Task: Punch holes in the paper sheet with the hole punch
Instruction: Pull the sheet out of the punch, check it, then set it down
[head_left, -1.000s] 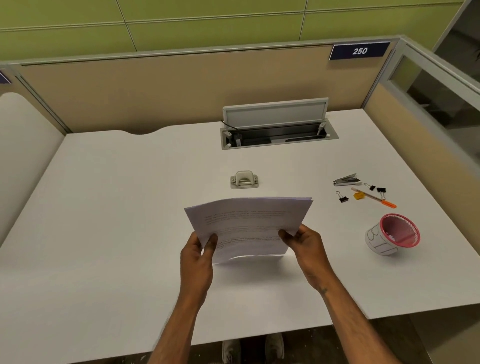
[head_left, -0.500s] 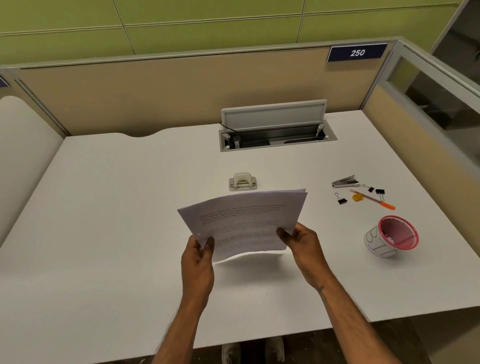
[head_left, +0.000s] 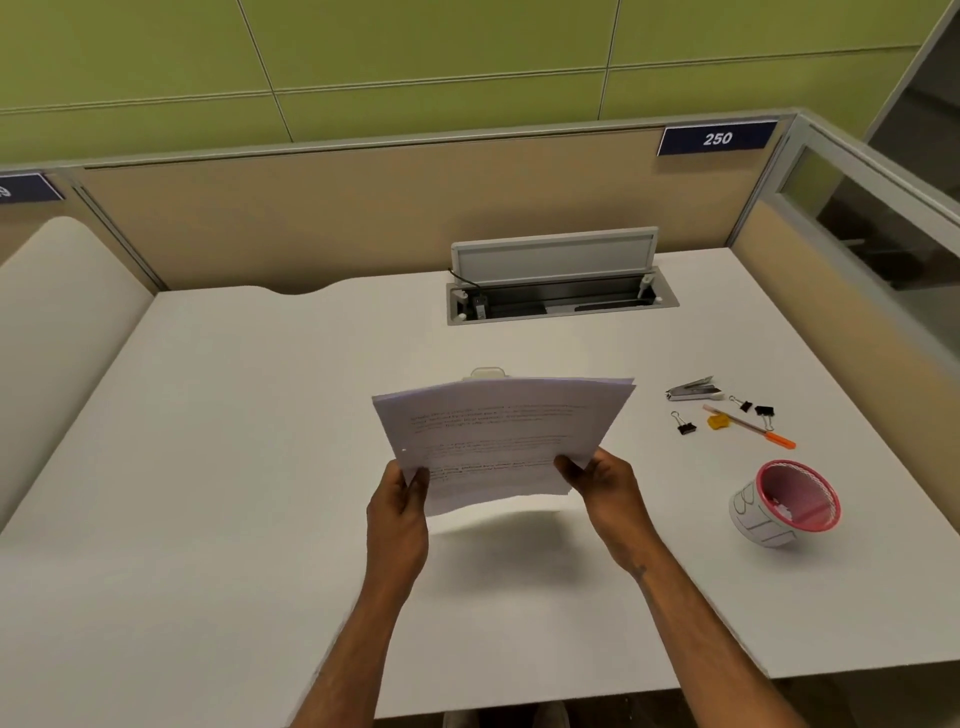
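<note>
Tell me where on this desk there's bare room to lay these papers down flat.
The whole left half of the desk is bare, from the left hand out to the side panel. The near strip under the paper stack is free too. The right side is crowded: stapler, binder clips, pen, pink cup.

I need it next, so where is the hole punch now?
In the head view, the hole punch sits mid-desk, mostly hidden behind the top edge of the paper sheet, nearer than the open cable tray.
</note>
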